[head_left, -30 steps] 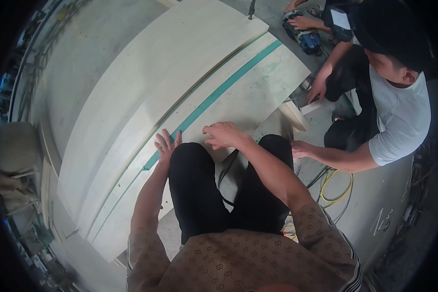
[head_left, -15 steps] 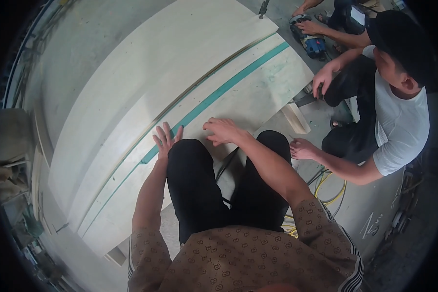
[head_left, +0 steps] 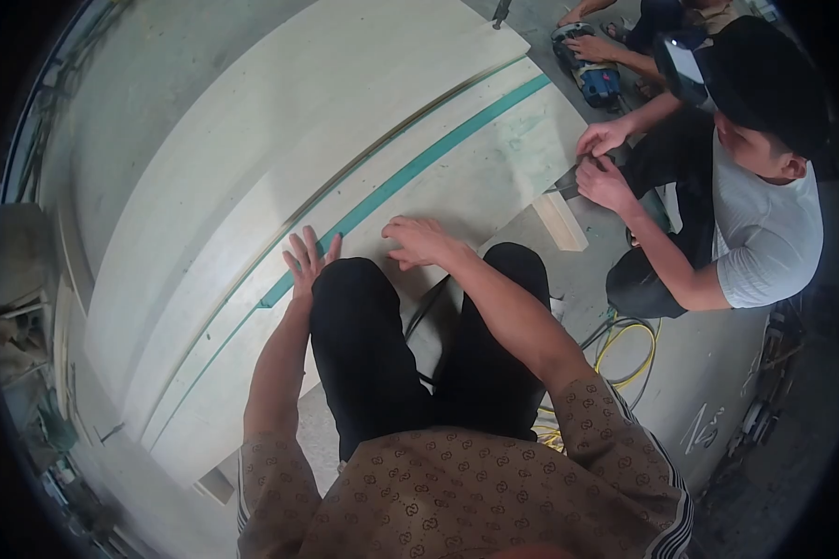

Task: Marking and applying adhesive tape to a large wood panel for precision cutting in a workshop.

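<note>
A large pale wooden panel point(head_left: 205, 168) with a curved outer edge lies before my knees. A green strip point(head_left: 419, 166) runs slantwise along it, next to a narrow brown-edged curved strip point(head_left: 368, 152). My left hand point(head_left: 307, 263) is open, its fingers spread over the panel and the green strip near that strip's lower left end. To the right, my right hand point(head_left: 419, 243) rests on the panel beside my knee. Its fingers are loosely bent and apart, and nothing shows in them.
A co-worker in a white shirt point(head_left: 764, 224) crouches at the right, both hands near the panel's corner. Beyond, another person's hands hold a blue power tool point(head_left: 598, 82). A clamp point(head_left: 501, 13), a wood block point(head_left: 560, 221) and yellow cable point(head_left: 647, 359) are around the panel.
The co-worker's nearer hand has moved up and forward to meet the other by the panel's corner. My hands stay in nearly the same places; the view has shifted slightly.
</note>
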`<act>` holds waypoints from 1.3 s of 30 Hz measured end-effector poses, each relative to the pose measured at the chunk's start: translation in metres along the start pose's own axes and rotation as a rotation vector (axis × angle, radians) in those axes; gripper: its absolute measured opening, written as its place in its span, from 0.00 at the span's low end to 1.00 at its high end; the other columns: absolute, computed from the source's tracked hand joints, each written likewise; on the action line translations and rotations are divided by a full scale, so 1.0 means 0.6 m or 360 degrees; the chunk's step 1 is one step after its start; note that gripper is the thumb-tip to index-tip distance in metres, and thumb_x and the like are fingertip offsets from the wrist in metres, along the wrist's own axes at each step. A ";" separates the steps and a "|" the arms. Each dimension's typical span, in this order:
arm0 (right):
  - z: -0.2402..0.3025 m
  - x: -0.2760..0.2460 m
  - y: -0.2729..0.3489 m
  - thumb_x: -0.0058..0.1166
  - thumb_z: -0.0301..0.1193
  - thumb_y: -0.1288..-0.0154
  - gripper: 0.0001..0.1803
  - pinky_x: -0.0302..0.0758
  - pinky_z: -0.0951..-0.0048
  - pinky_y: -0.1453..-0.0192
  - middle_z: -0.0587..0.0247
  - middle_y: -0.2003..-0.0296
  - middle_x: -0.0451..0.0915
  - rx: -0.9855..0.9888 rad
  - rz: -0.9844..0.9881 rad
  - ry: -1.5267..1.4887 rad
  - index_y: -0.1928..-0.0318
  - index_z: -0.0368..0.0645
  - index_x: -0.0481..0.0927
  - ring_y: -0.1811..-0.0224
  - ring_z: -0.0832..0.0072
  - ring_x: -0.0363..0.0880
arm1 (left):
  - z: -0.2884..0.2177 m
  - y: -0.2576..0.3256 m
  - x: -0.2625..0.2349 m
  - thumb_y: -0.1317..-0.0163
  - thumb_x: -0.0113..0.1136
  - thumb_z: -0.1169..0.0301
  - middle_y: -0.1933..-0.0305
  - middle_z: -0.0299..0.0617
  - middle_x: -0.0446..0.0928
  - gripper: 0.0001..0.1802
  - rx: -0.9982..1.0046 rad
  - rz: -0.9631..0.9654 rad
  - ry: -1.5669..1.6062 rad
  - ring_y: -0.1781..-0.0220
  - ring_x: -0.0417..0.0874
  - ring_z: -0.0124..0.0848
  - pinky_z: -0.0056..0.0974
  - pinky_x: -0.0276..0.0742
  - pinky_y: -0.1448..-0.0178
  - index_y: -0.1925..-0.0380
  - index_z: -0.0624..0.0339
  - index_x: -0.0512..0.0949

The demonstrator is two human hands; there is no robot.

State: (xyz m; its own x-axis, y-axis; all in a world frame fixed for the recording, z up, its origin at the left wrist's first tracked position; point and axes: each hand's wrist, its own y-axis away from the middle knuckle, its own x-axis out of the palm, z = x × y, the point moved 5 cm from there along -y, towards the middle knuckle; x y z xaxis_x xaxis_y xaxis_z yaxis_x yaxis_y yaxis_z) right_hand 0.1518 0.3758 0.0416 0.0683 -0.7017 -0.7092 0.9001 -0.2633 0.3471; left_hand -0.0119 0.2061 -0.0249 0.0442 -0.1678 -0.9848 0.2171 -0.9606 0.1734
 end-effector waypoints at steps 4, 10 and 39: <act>-0.002 -0.003 0.001 0.63 0.38 0.42 0.21 0.75 0.56 0.45 0.56 0.50 0.77 0.0000 -0.0010 0.0018 0.51 0.42 0.77 0.45 0.57 0.77 | 0.002 -0.002 -0.001 0.31 0.44 0.48 0.22 0.67 0.32 0.37 0.0012 -0.0034 -0.0001 0.25 0.36 0.77 0.83 0.40 0.34 0.24 0.36 0.48; 0.010 -0.011 0.006 0.63 0.38 0.42 0.20 0.75 0.56 0.45 0.57 0.50 0.78 -0.0003 -0.0065 0.0007 0.52 0.42 0.78 0.44 0.58 0.77 | 0.007 0.003 -0.001 0.31 0.44 0.48 0.22 0.67 0.32 0.36 0.0000 -0.0023 0.0011 0.24 0.36 0.76 0.83 0.40 0.34 0.25 0.35 0.49; -0.009 0.000 -0.013 0.66 0.41 0.46 0.20 0.78 0.56 0.51 0.53 0.58 0.83 0.0059 0.0004 -0.0035 0.58 0.41 0.81 0.51 0.57 0.82 | 0.000 -0.002 -0.009 0.30 0.41 0.46 0.24 0.75 0.34 0.40 0.0125 0.0070 -0.0295 0.26 0.38 0.80 0.81 0.49 0.34 0.23 0.47 0.46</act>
State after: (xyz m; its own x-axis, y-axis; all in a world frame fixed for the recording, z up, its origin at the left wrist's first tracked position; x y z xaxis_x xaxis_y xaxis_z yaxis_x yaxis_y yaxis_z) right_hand 0.1474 0.3815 0.0356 0.0609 -0.7166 -0.6948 0.8834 -0.2854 0.3718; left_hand -0.0125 0.2081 -0.0196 -0.1300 -0.2407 -0.9619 0.1416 -0.9647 0.2222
